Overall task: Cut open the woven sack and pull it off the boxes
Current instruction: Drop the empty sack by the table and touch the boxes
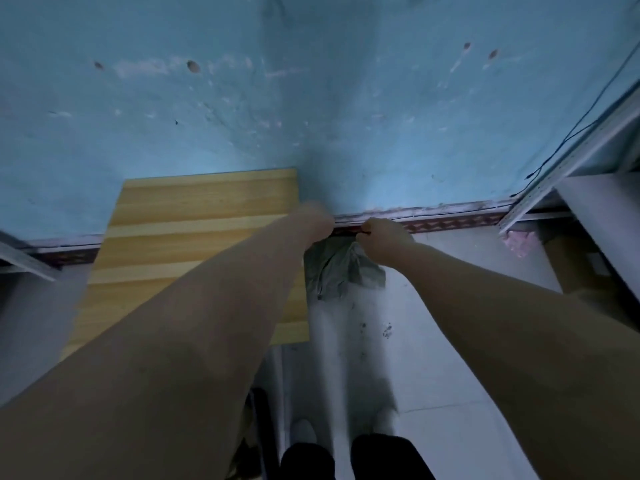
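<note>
Both arms reach out over the floor toward the blue wall [311, 98]. Right hand [384, 242] is closed on the top of the crumpled grey-green woven sack [341, 270], which hangs just right of the wooden tabletop [194, 251]. Left hand [317, 221] is blurred beside it; grip cannot be told. Something thin and dark shows at the right fingers.

two hands [313, 223] [384, 242] — one sack [341, 271], one table [204, 237]
</note>
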